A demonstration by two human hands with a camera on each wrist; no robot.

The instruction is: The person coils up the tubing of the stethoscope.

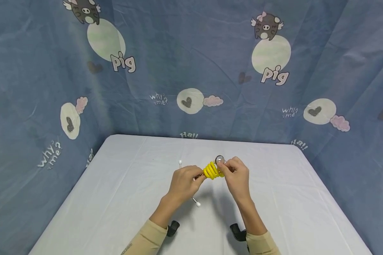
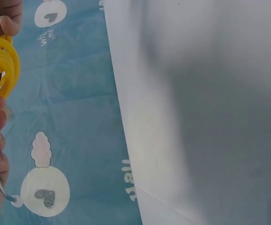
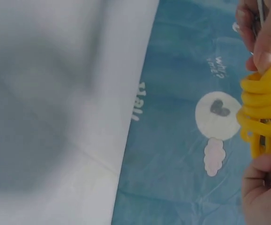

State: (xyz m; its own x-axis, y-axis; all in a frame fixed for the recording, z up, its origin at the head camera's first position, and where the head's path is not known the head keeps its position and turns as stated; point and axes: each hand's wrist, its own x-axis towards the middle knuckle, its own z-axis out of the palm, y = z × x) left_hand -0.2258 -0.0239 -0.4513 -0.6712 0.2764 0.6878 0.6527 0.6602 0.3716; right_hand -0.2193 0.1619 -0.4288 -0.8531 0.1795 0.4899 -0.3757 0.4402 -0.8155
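Note:
Both hands hold a stethoscope above the white table, its yellow tubing (image 1: 211, 170) wound in several tight coils. My left hand (image 1: 185, 182) grips the metal ear tubes where they meet the tubing. A white ear tip (image 1: 198, 204) sticks out below that hand, and the other shows above it. At the opposite end my right hand (image 1: 237, 177) pinches the tubing beside the round chest piece (image 1: 220, 159). In the right wrist view the coils (image 3: 262, 99) stack around the bundle between the two hands. The left wrist view catches only part of the coils (image 2: 2, 65).
A white-covered table (image 1: 121, 198) lies beneath the hands. Blue curtain cloth (image 1: 191, 60) with pig prints hangs behind it and along the sides. Black curved pieces (image 1: 173, 228) sit at both wrists.

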